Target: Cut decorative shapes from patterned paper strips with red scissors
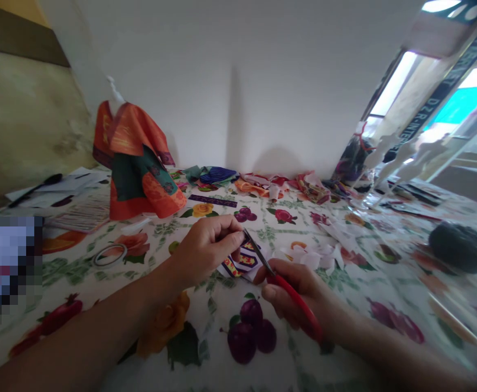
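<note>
My left hand [212, 246] is closed, thumb and fingers pinching the upper edge of a small patterned piece [246, 258] with purple, white and yellow-red stripes. Whether that piece is cloth or paper I cannot tell. Red-handled scissors [291, 299] are gripped in my right hand [299, 291]. Their blades point up and left, reaching the top of the piece close to my left fingertips. My fingers hide part of the piece and the blade tips.
A doll-sized orange and green dress [140, 163] stands on a white form at left. Fabric scraps [214, 175] lie along the wall. White paper offcuts [323, 256] and a black bundle [460, 246] are at right, a ring-shaped roll [110, 255] at left, on a fruit-print tablecloth [197, 337].
</note>
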Action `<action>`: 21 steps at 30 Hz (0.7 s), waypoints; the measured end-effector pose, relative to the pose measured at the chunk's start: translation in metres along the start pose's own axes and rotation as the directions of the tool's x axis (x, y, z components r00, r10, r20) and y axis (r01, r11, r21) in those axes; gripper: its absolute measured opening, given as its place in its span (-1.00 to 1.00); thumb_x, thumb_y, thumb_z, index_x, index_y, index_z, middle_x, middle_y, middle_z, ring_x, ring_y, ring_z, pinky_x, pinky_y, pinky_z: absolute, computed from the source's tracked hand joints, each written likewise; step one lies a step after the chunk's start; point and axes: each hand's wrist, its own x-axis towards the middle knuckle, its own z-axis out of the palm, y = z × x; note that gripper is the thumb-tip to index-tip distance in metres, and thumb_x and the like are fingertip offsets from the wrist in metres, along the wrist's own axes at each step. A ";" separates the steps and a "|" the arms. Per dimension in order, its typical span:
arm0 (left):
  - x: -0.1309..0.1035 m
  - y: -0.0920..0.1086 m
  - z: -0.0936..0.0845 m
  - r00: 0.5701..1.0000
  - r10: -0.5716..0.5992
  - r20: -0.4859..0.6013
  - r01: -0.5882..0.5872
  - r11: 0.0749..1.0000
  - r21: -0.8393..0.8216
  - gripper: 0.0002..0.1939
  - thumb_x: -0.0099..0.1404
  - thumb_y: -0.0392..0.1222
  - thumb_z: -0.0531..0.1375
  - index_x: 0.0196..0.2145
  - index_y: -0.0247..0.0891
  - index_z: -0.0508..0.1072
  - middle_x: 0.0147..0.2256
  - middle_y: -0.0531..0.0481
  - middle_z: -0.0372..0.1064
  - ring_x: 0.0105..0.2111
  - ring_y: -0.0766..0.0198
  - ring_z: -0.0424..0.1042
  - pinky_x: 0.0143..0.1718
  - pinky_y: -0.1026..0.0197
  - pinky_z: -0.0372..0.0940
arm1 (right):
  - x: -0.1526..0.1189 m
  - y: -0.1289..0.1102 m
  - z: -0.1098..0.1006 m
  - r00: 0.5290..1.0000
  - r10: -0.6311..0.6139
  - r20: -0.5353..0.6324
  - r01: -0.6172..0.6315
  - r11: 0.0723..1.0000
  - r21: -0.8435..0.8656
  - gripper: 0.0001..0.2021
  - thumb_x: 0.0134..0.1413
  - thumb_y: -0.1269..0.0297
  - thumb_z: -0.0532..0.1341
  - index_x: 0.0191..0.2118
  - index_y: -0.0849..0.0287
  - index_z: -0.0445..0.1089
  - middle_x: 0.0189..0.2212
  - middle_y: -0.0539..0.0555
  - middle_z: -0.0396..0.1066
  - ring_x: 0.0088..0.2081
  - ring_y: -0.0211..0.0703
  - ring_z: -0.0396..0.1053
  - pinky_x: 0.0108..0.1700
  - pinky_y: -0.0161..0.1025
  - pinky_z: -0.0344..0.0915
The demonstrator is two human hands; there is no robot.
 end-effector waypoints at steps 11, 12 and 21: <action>-0.001 0.001 0.004 0.998 -0.052 -0.031 0.048 0.992 -0.116 -0.89 0.28 -0.20 0.24 -0.39 -0.27 0.46 -0.54 0.13 0.43 -0.60 0.44 0.32 -0.56 0.37 0.21 | 0.004 -0.002 -0.001 0.989 -0.024 -0.143 0.025 1.000 0.005 -0.59 0.41 -0.12 0.29 -0.11 0.21 0.45 -0.56 -0.09 0.31 -0.59 -0.35 0.23 -0.56 -0.46 0.18; -0.001 0.001 0.005 0.997 -0.078 -0.028 0.073 0.986 -0.148 -0.89 0.27 -0.19 0.26 -0.37 -0.27 0.45 -0.52 0.13 0.44 -0.63 0.45 0.31 -0.59 0.37 0.20 | 0.005 -0.001 -0.001 0.987 -0.022 -0.157 0.025 1.000 0.015 -0.59 0.42 -0.13 0.28 -0.10 0.20 0.45 -0.55 -0.09 0.32 -0.57 -0.34 0.25 -0.55 -0.46 0.19; -0.004 0.003 0.013 0.972 -0.237 0.010 0.222 0.893 -0.391 -0.85 0.26 -0.23 0.30 -0.30 -0.25 0.36 -0.49 0.08 0.54 -0.60 0.36 0.49 -0.54 0.33 0.36 | 0.009 0.002 -0.003 0.993 -0.004 -0.121 0.004 1.000 0.000 -0.60 0.43 -0.12 0.27 -0.12 0.18 0.43 -0.51 -0.05 0.37 -0.55 -0.30 0.29 -0.53 -0.42 0.20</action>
